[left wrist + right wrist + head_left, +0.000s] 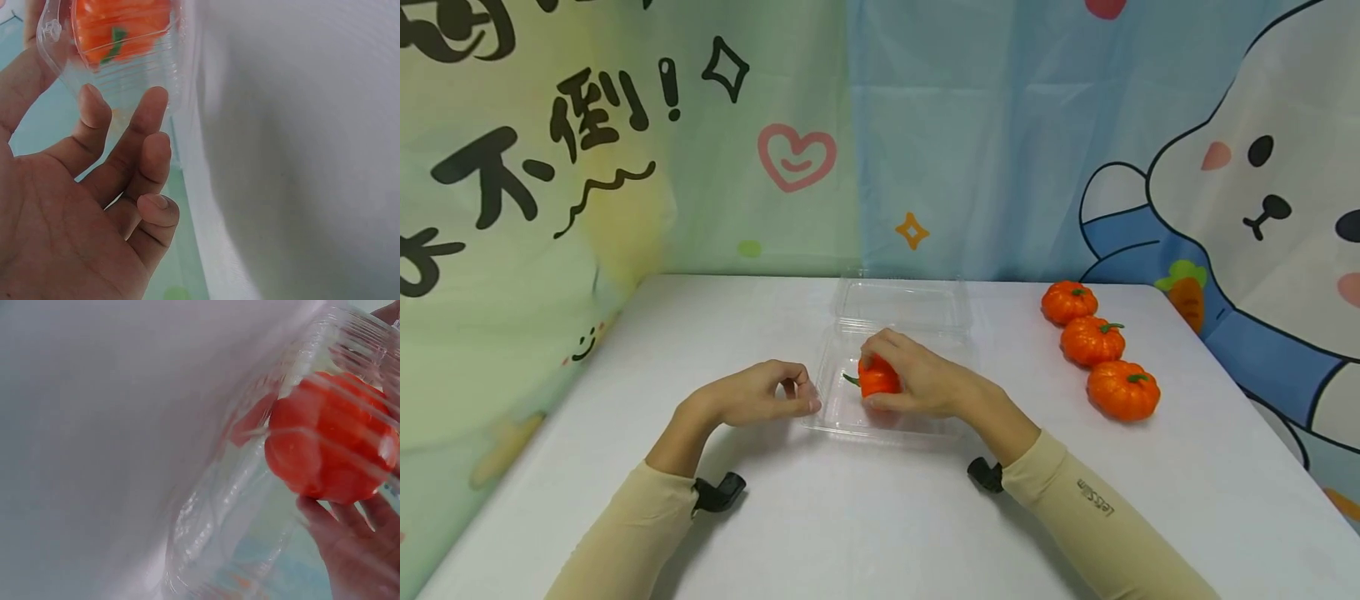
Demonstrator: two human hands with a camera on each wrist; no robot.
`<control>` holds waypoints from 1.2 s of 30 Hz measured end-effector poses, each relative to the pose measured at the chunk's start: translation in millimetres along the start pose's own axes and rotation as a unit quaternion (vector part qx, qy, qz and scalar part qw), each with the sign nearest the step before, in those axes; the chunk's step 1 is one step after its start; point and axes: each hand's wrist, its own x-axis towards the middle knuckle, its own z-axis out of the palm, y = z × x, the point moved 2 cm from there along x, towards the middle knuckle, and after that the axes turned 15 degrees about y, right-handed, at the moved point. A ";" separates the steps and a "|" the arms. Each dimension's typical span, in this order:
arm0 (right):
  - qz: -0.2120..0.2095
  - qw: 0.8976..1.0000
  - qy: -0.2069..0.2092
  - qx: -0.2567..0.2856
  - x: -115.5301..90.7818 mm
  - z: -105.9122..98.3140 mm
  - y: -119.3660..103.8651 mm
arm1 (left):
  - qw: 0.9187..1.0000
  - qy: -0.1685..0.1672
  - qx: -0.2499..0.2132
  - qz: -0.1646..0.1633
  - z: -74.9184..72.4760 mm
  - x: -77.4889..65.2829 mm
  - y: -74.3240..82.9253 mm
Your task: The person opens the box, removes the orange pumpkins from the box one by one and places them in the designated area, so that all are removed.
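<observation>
My right hand (928, 379) grips a small orange-red toy pumpkin (878, 379), thumb on the near side and fingers over the far side. The pumpkin lies tipped, its green stem pointing left, in the base of a clear plastic clamshell box (842, 425). In the right wrist view the pumpkin (328, 437) shows through the clear wall, with fingertips (312, 509) against it. My left hand (767, 396) is at the box's left edge, its fingers (147, 115) loosely bent. Whether they touch the rim is unclear.
The box's lid (902, 304) lies folded back toward the rear edge of the white table (880, 517). Three more pumpkins stand in a line at the right: a far one (1067, 302), a middle one (1092, 340) and a near one (1123, 391). A printed curtain (970, 167) hangs behind.
</observation>
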 end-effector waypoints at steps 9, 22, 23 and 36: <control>0.044 0.998 -0.037 -0.031 -10.7 -10.8 -3.2 | 1.000 0.001 0.000 0.002 1.0 0.6 -2.8; 0.015 0.999 -0.012 -0.048 -24.1 -23.9 2.5 | 1.000 0.001 0.001 0.004 0.5 -0.5 -2.4; 0.013 0.999 -0.010 -0.046 -25.2 -24.6 2.6 | 1.000 0.000 0.000 0.004 0.6 -0.5 -2.4; -0.038 0.995 0.077 -0.040 -44.3 -51.1 0.7 | 1.000 -0.004 -0.009 0.006 0.5 -0.5 -1.1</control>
